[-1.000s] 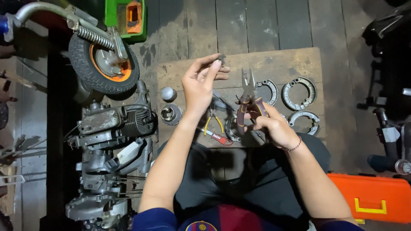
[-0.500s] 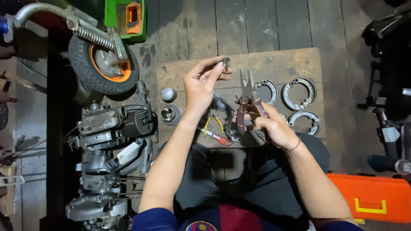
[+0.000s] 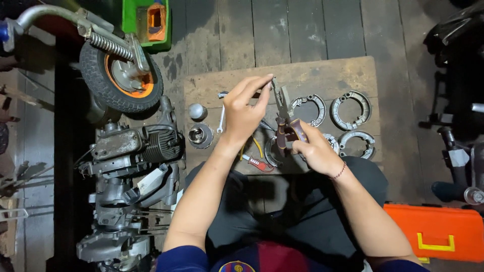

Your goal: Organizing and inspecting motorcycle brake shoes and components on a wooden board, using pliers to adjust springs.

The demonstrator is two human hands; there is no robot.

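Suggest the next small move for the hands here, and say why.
Probably close the pliers onto the small part pinched in the left hand: the right hand grips the handles, and the tips sit right at the left fingertips.

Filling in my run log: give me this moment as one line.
left hand: pinching small part at pliers' tip | right hand: gripping pliers handles | below: board with brake shoes | left: engine, wheel

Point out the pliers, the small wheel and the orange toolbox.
pliers (image 3: pixel 283 108), head view, on the metal joint.
small wheel (image 3: pixel 121 75), head view, on the hub.
orange toolbox (image 3: pixel 433 231), head view, on the lid.
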